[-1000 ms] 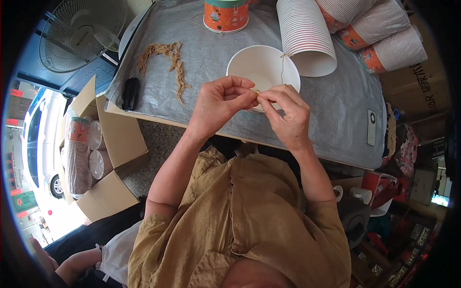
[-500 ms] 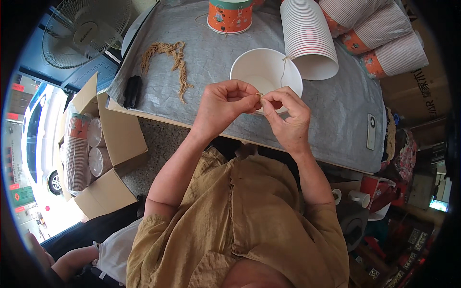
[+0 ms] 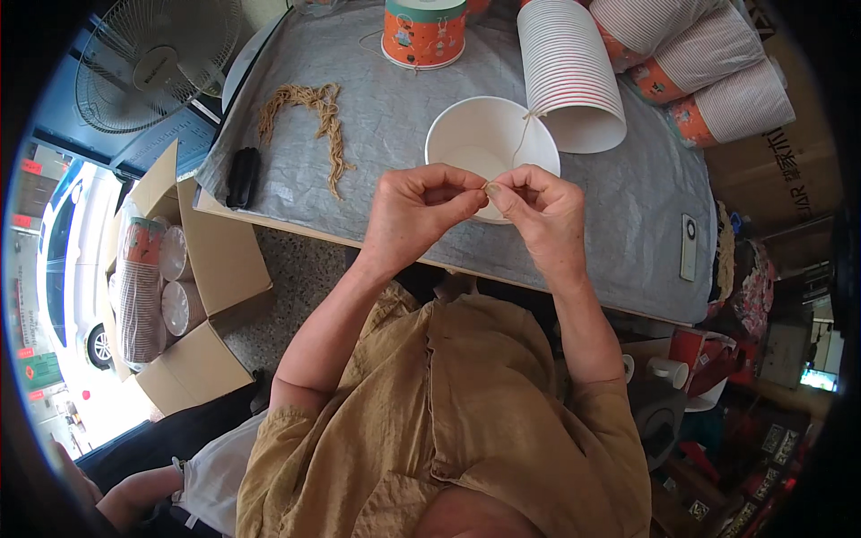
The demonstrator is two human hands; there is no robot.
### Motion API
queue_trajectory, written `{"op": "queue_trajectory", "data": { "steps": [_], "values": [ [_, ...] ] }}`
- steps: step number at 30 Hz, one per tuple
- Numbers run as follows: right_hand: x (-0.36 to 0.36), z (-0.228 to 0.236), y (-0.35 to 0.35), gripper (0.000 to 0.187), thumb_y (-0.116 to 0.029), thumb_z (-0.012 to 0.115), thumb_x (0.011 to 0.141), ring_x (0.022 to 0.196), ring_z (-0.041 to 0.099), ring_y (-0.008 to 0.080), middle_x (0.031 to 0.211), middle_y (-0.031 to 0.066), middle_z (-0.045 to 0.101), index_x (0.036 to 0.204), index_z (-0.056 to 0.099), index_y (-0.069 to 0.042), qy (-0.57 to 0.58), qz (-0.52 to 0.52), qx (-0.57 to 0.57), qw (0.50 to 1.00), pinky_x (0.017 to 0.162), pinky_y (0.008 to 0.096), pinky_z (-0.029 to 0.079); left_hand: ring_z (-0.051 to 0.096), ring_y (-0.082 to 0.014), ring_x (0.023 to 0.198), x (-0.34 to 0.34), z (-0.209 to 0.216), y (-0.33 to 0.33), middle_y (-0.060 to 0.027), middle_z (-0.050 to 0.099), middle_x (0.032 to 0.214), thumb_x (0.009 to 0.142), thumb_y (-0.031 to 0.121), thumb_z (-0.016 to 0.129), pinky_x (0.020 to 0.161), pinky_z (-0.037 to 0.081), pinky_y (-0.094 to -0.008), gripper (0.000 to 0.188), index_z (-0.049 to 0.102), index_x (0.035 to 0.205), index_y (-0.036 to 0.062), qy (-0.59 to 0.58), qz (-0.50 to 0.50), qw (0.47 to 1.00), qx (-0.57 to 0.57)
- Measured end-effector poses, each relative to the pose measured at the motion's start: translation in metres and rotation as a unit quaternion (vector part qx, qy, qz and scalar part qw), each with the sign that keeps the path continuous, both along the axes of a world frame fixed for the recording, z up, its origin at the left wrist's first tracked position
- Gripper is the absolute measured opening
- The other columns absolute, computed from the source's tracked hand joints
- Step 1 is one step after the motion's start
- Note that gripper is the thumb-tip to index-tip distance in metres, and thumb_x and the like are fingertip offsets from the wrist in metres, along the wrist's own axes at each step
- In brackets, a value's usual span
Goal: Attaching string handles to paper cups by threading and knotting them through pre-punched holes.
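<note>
My left hand (image 3: 408, 215) and my right hand (image 3: 549, 215) meet fingertip to fingertip just in front of a white paper bucket (image 3: 448, 134). Both pinch the end of a thin tan string (image 3: 523, 136), which runs up to the bucket's far right rim and is tied there. The exact hold on the string is hidden between the fingertips. The bucket's open mouth faces me, with its near rim partly behind my hands. Off to the left on the table lies a loose bunch of tan strings (image 3: 309, 97).
A stack of nested paper buckets (image 3: 569, 76) lies behind the white one. Beside it are several plastic-wrapped stacks (image 3: 726, 99); an orange bucket (image 3: 423, 40) stands at the back. A black case (image 3: 242, 177) lies left, an open carton (image 3: 224, 255) below. Another person's arm (image 3: 139, 495) shows lower left.
My hands have dropped slightly toward me and their fingertips have drawn closer together. The whole view has shifted a little; the bucket and strings otherwise look the same.
</note>
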State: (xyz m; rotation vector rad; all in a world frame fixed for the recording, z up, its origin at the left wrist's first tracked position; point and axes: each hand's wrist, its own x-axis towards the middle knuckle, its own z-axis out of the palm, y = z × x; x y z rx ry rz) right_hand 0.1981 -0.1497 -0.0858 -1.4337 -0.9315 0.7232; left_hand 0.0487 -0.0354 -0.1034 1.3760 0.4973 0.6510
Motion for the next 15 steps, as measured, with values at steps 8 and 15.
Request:
{"op": "queue_trajectory", "data": {
  "steps": [8,15],
  "values": [
    [0.004,0.000,-0.001,0.015,-0.012,0.071,0.097,0.071,0.060,0.0025,0.081,0.0005,0.071,0.096,0.073,0.003,0.003,0.007,-0.010,1.000,0.062,0.0202,0.048,0.070,-0.0086,0.085,0.001,-0.001,0.000,-0.0054,0.076,0.090,0.092,0.004,0.075,0.077,0.058,-0.0237,0.013,0.075,0.102,-0.0035,-0.014,0.001,1.000,-0.013],
    [0.007,0.010,0.006,0.018,-0.011,0.065,0.100,0.064,0.050,0.0007,0.074,0.0006,0.067,0.109,0.069,0.004,0.005,0.021,-0.053,0.998,0.054,0.0223,0.040,0.070,-0.0094,0.088,-0.002,0.003,0.004,-0.0039,0.074,0.093,0.094,0.005,0.073,0.081,0.057,-0.0243,0.013,0.072,0.104,-0.0028,0.012,-0.044,0.999,-0.016]
  ]
}}
